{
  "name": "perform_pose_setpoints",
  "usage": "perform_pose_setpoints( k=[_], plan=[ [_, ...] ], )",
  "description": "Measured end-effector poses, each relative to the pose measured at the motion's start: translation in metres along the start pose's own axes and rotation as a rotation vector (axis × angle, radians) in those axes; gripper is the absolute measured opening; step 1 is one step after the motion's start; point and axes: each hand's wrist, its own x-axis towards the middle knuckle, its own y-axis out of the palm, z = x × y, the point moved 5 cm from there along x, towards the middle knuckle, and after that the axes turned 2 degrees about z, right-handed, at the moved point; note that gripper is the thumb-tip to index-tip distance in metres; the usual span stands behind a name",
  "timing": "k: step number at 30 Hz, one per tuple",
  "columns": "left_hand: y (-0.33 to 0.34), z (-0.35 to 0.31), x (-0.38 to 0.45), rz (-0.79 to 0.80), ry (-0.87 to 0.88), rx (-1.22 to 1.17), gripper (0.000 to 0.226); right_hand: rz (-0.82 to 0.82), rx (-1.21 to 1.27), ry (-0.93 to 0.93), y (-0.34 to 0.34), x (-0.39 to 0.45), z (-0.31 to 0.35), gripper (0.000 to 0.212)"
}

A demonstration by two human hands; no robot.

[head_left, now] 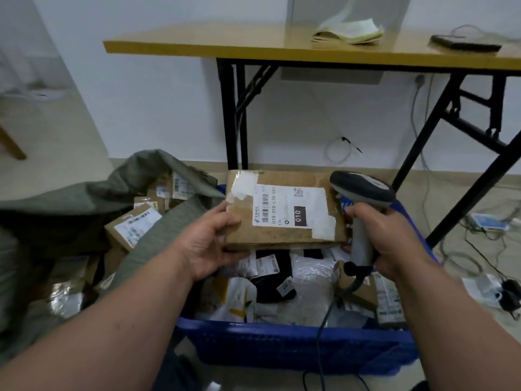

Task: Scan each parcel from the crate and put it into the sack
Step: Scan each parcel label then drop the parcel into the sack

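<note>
1. Now my left hand [208, 241] grips the cardboard parcel [284, 210] by its left edge, label up, above the blue crate [296, 345].
2. My right hand [394, 238] is wrapped round the barcode scanner [363, 193], head just beside the parcel's right edge.
3. Green sack [158, 170] lies open left of the crate, boxes inside.

So the crate [282, 342] sits bottom centre of the frame, stuffed with parcels, and the sack [84, 198] slumps right against its left side with a few boxes already inside. Held above the crate, mid-frame, is one parcel [284, 210]: left hand [208, 244] on its left edge, right hand [394, 238] just beside its right edge gripping the scanner [362, 198]. Behind all that, a table [253, 49] spans the upper right, papers [348, 32] on top, cables [485, 249] on the floor at right
</note>
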Motion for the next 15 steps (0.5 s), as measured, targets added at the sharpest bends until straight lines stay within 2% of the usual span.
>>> perform_pose_setpoints(
  k=[2,4,6,10,12,15],
  plan=[
    [-0.012,-0.012,0.000,-0.113,0.118,-0.011,0.055,0.004,-0.085,-0.041,0.005,-0.002,0.006,0.010],
    [-0.025,-0.023,-0.003,-0.243,0.222,0.002,0.039,0.034,-0.252,-0.104,0.011,-0.006,0.015,0.012],
    [-0.037,-0.029,-0.007,-0.319,0.280,0.050,0.028,0.174,-0.413,-0.155,0.024,-0.016,0.024,0.013],
    [-0.048,-0.035,-0.010,-0.358,0.325,0.062,0.014,0.458,-0.578,-0.150,0.053,-0.046,0.023,0.013],
    [-0.050,-0.037,-0.011,-0.353,0.331,0.052,0.015,0.501,-0.612,-0.161,0.064,-0.055,0.019,0.006],
    [-0.053,-0.039,-0.011,-0.361,0.356,0.036,0.021,0.521,-0.609,-0.156,0.075,-0.064,0.014,0.007]
  ],
)
